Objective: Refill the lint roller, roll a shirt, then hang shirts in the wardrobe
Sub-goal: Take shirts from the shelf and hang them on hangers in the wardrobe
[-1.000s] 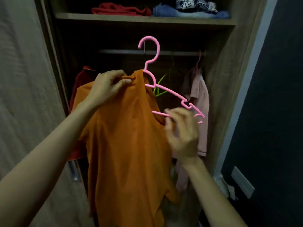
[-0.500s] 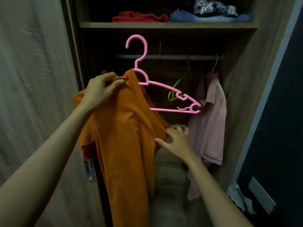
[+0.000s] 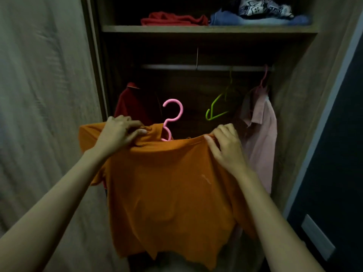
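Note:
An orange shirt (image 3: pixel 169 185) hangs spread out in front of the open wardrobe, held up by both hands. My left hand (image 3: pixel 119 134) pinches its left shoulder beside the collar. My right hand (image 3: pixel 225 148) grips the right shoulder. A pink hanger (image 3: pixel 173 116) sits inside the shirt; only its hook sticks up out of the neck opening, and the arms are hidden under the cloth. The hook is below the metal rail (image 3: pixel 206 67) and does not touch it.
On the rail hang a red shirt (image 3: pixel 135 103) at the left, an empty green hanger (image 3: pixel 216 108) and a pale pink shirt (image 3: pixel 259 134) at the right. Folded clothes (image 3: pixel 225 16) lie on the upper shelf. A wardrobe door (image 3: pixel 43 114) stands at the left.
The hanger's bare right arm has gone inside the shirt. My right hand moved up from the shirt's side to its right shoulder. The shirt and hanger have dropped lower.

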`<state>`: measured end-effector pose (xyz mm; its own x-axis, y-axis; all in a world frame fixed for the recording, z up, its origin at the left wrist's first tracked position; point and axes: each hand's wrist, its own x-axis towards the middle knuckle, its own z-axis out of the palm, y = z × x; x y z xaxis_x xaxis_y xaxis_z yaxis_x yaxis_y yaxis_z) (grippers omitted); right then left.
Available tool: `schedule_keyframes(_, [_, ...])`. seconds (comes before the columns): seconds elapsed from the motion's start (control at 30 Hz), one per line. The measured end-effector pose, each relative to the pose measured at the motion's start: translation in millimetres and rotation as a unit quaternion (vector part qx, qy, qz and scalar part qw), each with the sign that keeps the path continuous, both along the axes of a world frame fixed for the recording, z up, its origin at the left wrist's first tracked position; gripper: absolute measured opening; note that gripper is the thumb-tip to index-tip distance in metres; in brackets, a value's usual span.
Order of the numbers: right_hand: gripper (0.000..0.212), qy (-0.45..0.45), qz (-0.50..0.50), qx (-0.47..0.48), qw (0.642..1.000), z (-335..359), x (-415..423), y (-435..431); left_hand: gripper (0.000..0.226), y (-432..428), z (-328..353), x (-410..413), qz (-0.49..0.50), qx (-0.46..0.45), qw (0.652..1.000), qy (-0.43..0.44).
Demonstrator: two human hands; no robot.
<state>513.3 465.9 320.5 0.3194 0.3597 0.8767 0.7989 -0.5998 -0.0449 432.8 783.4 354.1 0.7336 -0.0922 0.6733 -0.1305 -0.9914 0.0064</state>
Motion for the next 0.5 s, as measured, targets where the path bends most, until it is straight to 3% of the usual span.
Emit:
schedule_keyframes(0.07, [0.019,-0.008,0.029,-0.023,0.999,-1.8,-3.6,9.1,0.044,-12.1,-2.9,0.2,-0.021,-0.084,0.996,-0.014])
schedule_keyframes(0.17, [0.019,-0.016,0.023,-0.033,0.999,-7.0,-0.2,13.1,0.016,-22.7,-1.7,0.2,-0.113,-0.244,0.962,-0.042])
schedule_keyframes(0.33, [0.065,0.031,-0.021,0.036,0.999,-3.8,7.9,4.1,0.012,-24.8,-1.3,3.3,-0.145,-0.280,0.948,-0.050])
schedule_keyframes(0.5, [0.063,0.198,0.029,0.115,0.973,-9.7,9.9,-5.1,0.011,-21.6,2.2,5.3,-0.159,-0.304,0.938,-0.056])
